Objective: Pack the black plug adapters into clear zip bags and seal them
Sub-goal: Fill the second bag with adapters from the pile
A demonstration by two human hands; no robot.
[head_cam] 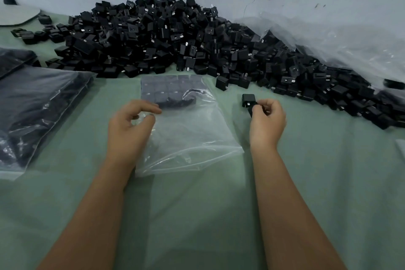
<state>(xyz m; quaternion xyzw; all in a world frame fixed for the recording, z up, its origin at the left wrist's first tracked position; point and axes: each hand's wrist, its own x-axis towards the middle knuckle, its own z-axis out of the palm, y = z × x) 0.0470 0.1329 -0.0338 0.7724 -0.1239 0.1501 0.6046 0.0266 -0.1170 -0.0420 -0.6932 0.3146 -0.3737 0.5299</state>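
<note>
Right hand [266, 121] pinching 1 black adapter [248, 100], left hand [129, 125] with curled fingers on the clear bag [188, 136], near the pile [175, 44].

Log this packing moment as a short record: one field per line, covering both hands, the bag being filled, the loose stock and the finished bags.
left hand: left hand pinches the near-left part of the clear zip bag
right hand: right hand grips a black plug adapter beside the bag, not yet inside
bag contents: adapters in rows at its far end; near end unfilled
loose stock: big adapter pile along the wall
finished bags: filled bags stacked at left
surface: green table
</note>
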